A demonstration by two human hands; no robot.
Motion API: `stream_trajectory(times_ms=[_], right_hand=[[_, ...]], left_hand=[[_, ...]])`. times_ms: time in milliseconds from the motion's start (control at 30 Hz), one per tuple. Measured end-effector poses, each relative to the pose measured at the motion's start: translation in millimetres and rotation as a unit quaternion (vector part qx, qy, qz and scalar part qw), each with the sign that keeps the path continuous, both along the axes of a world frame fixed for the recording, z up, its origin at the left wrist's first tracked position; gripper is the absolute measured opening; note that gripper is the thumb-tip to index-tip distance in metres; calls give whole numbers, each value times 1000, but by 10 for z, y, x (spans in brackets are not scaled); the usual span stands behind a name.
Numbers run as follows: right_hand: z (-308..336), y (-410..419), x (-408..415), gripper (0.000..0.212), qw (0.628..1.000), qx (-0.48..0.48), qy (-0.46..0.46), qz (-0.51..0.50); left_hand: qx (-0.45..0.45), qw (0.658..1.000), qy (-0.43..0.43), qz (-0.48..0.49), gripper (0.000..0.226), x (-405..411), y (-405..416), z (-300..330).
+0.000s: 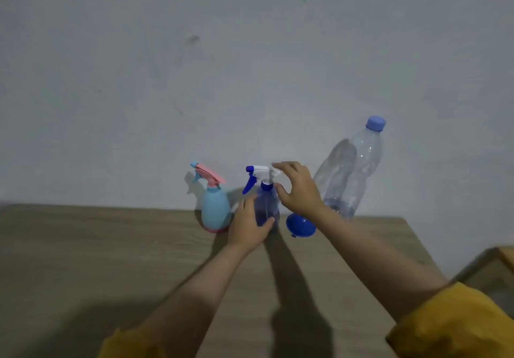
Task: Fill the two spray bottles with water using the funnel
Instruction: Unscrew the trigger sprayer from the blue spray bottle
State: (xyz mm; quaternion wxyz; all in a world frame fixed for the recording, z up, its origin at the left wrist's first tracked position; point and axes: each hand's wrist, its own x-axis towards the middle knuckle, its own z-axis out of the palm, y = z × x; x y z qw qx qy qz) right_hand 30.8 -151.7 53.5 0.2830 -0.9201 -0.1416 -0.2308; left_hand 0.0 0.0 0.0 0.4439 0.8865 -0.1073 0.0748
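A wood table sits vs. a plain grey wall. On the far edge, 4 things stand in a row, left to right: a light blue spray bottle w/ a pink top, a dark blue spray bottle w/ a white top, a blue funnel, and a big clear water bottle w/ a blue cap.

The right arm crosses in front of the funnel & the low part of the water bottle, so bits of both are hidden. The left hand covers the left side of the dark blue bottle. A box corner shows at the right edge. Yellow sleeves show at the bottom.

Both spray bottles stand up straight, long way up & down. Their nozzles point left. The funnel lies on the table w/ its wide round mouth facing the camera. The water bottle stands on its base w/ the cap on top; it looks tilted to the right, maybe from the wide lens. It looks mostly empty, but it's blurry.

The left hand is curled round the body of the dark blue bottle, thumb in front. The right hand is half open, fingers bent like a claw right by the white spray top. Can't tell if it touches it yet.
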Motion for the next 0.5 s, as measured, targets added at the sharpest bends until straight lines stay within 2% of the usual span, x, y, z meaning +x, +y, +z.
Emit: stream_trajectory(times_ms=[100,300,500], right_hand=[[-4,-11,118,41,1000,-12,10,21],[-7,54,169,28,996,69,41,32],[57,119,-157,27,991,122,30,39]], left_hand=[[-23,999,-12,20,57,108,-91,-71],[-47,997,14,67,64,189,-234,-160],[-74,993,1,93,55,-86,-195,-104]])
